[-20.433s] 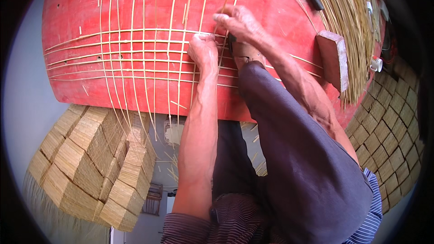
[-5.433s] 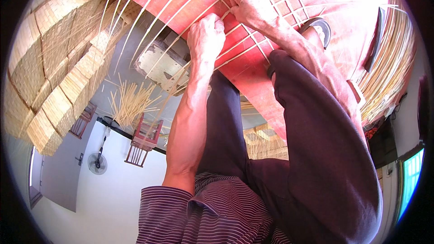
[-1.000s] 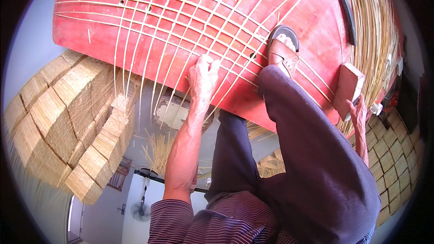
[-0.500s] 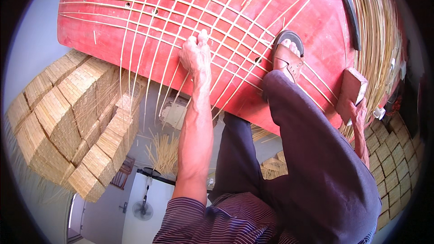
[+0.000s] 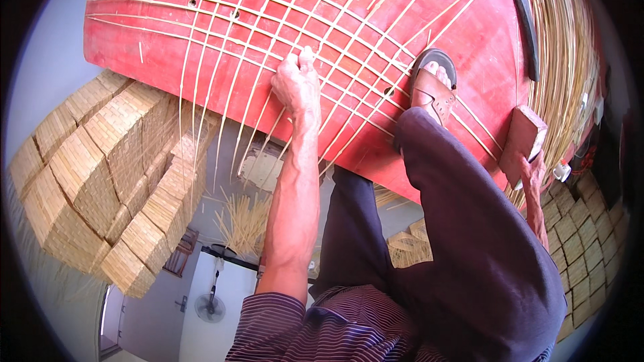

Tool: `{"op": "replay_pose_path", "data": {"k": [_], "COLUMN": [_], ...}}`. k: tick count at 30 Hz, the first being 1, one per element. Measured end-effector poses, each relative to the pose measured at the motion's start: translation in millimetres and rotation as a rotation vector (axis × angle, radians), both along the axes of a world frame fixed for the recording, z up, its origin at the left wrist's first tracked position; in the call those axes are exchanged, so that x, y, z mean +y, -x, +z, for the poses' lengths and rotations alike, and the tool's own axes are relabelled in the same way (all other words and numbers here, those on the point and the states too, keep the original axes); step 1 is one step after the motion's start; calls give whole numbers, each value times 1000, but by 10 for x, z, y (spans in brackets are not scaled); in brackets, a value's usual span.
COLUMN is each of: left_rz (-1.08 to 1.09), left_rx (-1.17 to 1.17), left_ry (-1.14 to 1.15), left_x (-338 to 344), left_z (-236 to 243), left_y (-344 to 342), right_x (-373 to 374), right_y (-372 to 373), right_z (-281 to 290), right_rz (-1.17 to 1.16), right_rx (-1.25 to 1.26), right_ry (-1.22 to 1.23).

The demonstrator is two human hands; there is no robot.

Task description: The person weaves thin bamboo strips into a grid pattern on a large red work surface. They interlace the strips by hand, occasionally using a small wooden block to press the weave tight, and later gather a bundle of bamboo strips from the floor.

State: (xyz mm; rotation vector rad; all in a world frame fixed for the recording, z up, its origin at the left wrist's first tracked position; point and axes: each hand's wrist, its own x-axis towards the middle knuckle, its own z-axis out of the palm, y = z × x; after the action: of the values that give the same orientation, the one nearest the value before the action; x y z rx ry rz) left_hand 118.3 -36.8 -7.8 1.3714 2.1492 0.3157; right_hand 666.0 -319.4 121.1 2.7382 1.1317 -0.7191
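Observation:
Pale, thin plant strips (image 5: 249,46) cross one another in an open lattice on a red board (image 5: 144,40). Over the lattice, my left hand (image 5: 297,86) is closed, its fingertips pinched on a strip near a crossing. The strip's part inside the fist is hidden. At the board's right side, my right hand (image 5: 534,171) grips a reddish brick-shaped block (image 5: 525,133) by its lower end, partly hidden behind my knee. My sandalled foot (image 5: 434,86) stands on the board and presses on the strips between the two hands.
A curved black bar (image 5: 522,25) lies near the board's right edge, beside a long bundle of strips (image 5: 558,33). Stacked woven pieces (image 5: 111,161) stand at the left, more woven pieces (image 5: 581,241) at the lower right. Loose strips (image 5: 243,222) and a fan (image 5: 210,308) are below.
The board and lattice appear slightly lower and farther right in the view. My left hand stays pinched at about the same crossing; my right hand keeps its hold on the block.

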Motion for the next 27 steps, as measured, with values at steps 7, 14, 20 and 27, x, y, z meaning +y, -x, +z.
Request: {"op": "replay_pose_path", "data": {"k": [7,14,20,27], "left_rz": [-17,-55,-34,3], "left_rx": [18,-100,-273,-271], "left_ry": [-24,-36,-130,-73], "left_x": [6,-40,-290,-746], "left_z": [33,94,296,174], "left_y": [5,45,108,138], "right_x": [152,1114,2213,3284], "right_y": [95,805,1816,3321], "right_z": [180,898,1055,770], "right_rz": [123,221,400,849], "right_rx": [-131,-136,56,264], "right_ry": [23,61,57,-151]}}
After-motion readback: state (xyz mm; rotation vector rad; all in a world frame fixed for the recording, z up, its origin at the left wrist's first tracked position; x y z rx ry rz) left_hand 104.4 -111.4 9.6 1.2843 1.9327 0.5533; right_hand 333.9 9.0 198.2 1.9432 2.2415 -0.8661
